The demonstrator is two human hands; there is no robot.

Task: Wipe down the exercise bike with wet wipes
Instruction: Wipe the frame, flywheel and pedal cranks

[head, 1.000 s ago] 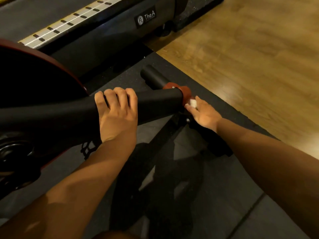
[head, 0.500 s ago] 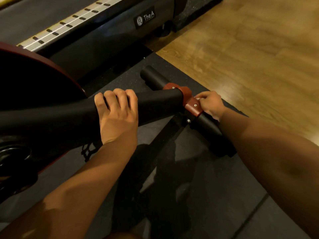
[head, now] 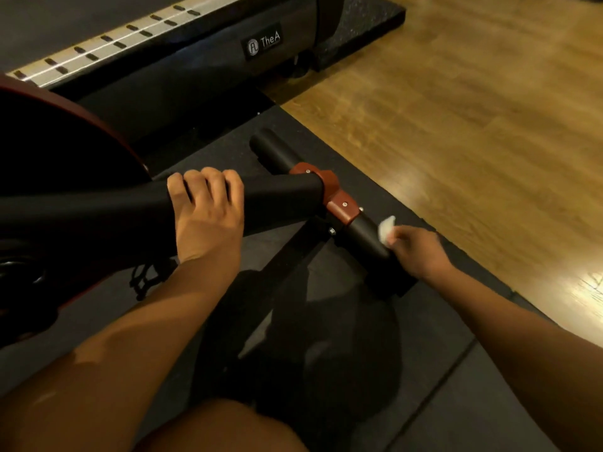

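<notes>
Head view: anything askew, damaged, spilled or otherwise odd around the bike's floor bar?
Nothing stands out. The left hand grips the black frame tube; the right hand presses a white wipe against the floor bar beside the red clamp. The mat shows no spill.

- Bare wooden floor (head: 456, 125) lies open to the right of the dark mat (head: 440, 370).
- The bike's black floor bar (head: 362, 236) crosses the mat, with a red clamp (head: 341, 207) at its middle.
- The right hand (head: 417, 252) presses a white wipe (head: 386, 228) on that bar's near end.
- The left hand (head: 208, 216) wraps the thick frame tube (head: 280, 203), blocking the left.
- A treadmill (head: 195, 60) closes the far side.
</notes>
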